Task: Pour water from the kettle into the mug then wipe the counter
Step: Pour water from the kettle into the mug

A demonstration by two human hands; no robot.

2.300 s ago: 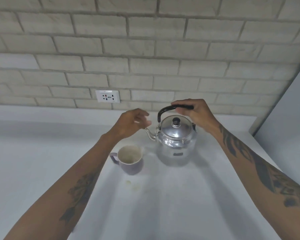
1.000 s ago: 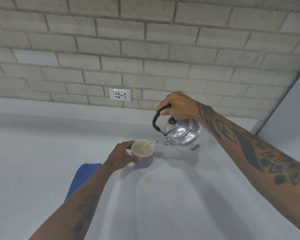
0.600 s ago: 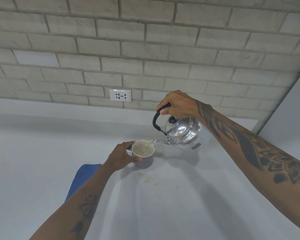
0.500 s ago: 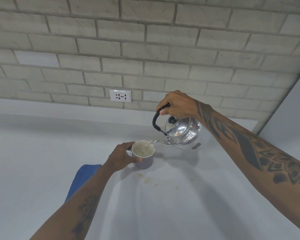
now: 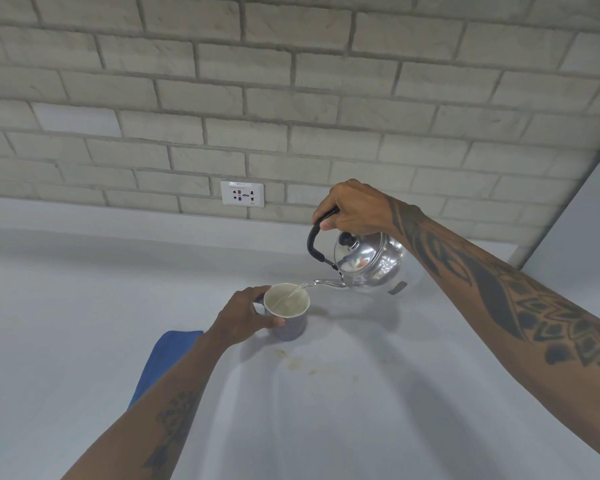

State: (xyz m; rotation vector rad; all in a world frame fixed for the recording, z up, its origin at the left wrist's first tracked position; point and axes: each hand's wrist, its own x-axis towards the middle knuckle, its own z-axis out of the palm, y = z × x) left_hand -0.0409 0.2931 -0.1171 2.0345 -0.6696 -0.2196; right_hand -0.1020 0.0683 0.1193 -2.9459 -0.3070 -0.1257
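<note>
A shiny steel kettle (image 5: 369, 263) with a black handle hangs tilted above the counter, spout pointing left. My right hand (image 5: 352, 211) grips its handle. A thin stream of water runs from the spout into a lilac mug (image 5: 288, 315) standing on the white counter (image 5: 326, 410). My left hand (image 5: 245, 317) wraps the mug's left side, covering its handle. A blue cloth (image 5: 161, 358) lies on the counter to the left, partly hidden under my left forearm.
Small yellowish stains (image 5: 293, 362) mark the counter just in front of the mug. A wall socket (image 5: 242, 194) sits in the brick wall behind. A grey side panel (image 5: 582, 216) closes off the right end.
My right hand lifted the kettle and tilted it over the mug, and my left hand took hold of the mug. Over the last second the pour has held steady with hardly any movement.
</note>
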